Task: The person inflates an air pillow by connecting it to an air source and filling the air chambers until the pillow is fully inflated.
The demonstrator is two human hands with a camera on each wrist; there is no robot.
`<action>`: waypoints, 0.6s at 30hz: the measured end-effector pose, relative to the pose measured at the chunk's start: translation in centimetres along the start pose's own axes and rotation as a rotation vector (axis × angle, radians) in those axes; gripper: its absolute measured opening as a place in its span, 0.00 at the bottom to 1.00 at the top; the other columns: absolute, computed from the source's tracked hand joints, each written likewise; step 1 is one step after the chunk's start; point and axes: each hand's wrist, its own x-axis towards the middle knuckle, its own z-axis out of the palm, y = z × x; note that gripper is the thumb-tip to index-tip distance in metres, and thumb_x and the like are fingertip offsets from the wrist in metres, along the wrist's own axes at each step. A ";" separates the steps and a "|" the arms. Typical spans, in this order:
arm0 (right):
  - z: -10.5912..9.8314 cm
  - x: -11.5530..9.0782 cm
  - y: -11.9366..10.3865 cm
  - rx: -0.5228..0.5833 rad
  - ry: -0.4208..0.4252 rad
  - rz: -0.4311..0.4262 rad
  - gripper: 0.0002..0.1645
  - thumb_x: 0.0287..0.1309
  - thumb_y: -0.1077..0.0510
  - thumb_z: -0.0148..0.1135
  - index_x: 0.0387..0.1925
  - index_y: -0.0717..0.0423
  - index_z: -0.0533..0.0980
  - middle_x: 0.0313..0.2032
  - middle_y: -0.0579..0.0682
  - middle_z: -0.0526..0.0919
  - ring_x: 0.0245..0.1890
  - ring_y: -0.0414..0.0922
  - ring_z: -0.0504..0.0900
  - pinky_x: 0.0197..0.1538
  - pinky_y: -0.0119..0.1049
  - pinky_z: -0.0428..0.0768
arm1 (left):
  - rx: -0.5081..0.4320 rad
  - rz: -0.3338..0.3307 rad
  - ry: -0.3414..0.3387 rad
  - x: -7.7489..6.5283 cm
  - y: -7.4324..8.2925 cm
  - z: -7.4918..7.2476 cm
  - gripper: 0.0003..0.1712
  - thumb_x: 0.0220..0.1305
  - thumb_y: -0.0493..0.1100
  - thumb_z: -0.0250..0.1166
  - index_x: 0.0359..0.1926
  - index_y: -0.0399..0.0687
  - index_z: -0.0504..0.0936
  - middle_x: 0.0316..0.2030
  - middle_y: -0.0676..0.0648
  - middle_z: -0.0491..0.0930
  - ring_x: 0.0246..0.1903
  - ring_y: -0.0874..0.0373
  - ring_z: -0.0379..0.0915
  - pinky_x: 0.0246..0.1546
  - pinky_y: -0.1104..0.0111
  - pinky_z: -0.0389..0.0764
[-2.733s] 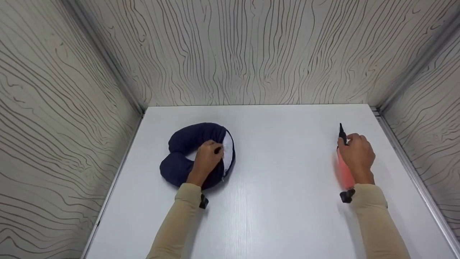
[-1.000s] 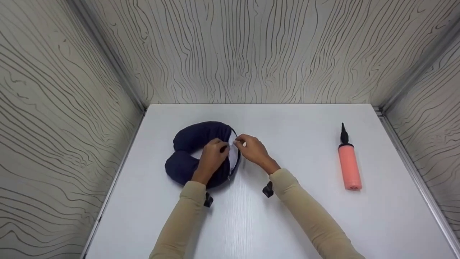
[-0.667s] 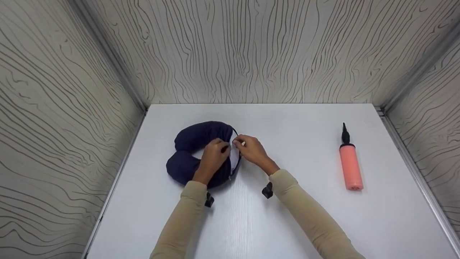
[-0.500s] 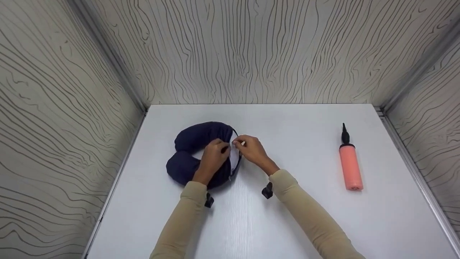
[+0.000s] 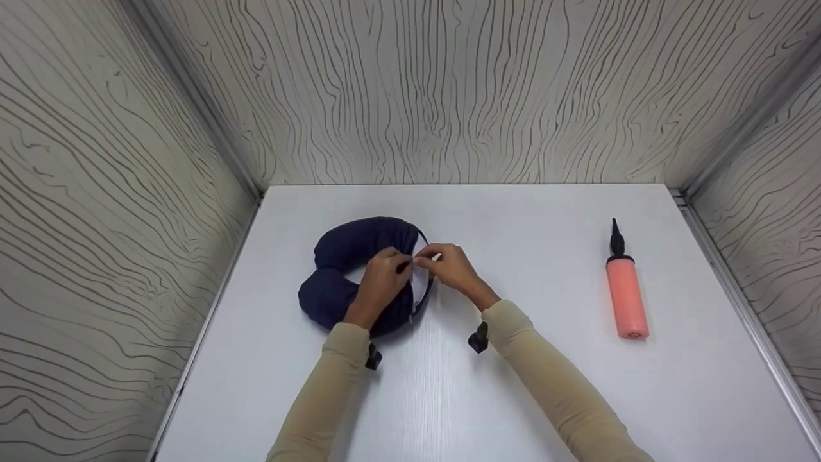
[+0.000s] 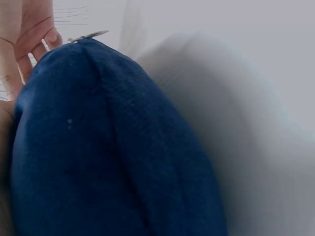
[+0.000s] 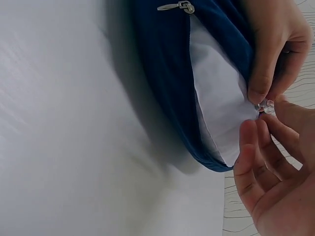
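A navy U-shaped neck pillow (image 5: 365,237) lies on the left half of the table. Its zipper is undone on the outer curve, baring a white inner lining (image 7: 216,73); a metal zipper pull (image 7: 172,7) hangs at one end of the slit. A small clear plastic air valve (image 7: 268,106) sticks up from the white inner. My left hand (image 5: 383,279) lies over the pillow and pinches the valve's base. From the other side my right hand (image 5: 451,266) pinches the valve's top between thumb and fingers. In the left wrist view, navy fabric hides most of the left hand.
A pink hand pump (image 5: 626,298) with a black nozzle lies on the right side of the white table (image 5: 513,385). Wood-patterned panels (image 5: 423,96) rise behind and beside the table. A small black camera sits at each wrist.
My right hand has let go of the pink pump at the right and come left to the valve. The left hand stays at the pillow; lately only the right fingers have shifted slightly.
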 end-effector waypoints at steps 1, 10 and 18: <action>0.0 0.0 0.1 0.007 -0.006 -0.004 0.10 0.71 0.53 0.70 0.45 0.56 0.89 0.41 0.54 0.91 0.32 0.64 0.88 0.25 0.26 0.76 | -0.001 0.002 -0.001 0.0 0.0 0.0 0.06 0.70 0.36 0.72 0.43 0.37 0.92 0.39 0.41 0.87 0.40 0.49 0.86 0.44 0.61 0.90; -0.3 0.2 0.7 0.075 -0.025 0.031 0.10 0.70 0.53 0.71 0.45 0.55 0.89 0.37 0.53 0.90 0.34 0.68 0.85 0.22 0.27 0.73 | -0.022 0.022 -0.003 0.0 0.1 0.1 0.06 0.70 0.36 0.72 0.42 0.38 0.92 0.37 0.41 0.87 0.38 0.50 0.85 0.41 0.62 0.89; 0.0 0.4 0.7 0.100 -0.001 0.064 0.08 0.68 0.55 0.74 0.40 0.56 0.89 0.31 0.49 0.87 0.28 0.54 0.83 0.21 0.28 0.74 | -0.027 0.008 -0.030 0.0 0.3 0.1 0.06 0.70 0.35 0.71 0.43 0.38 0.92 0.39 0.41 0.87 0.40 0.49 0.85 0.43 0.61 0.89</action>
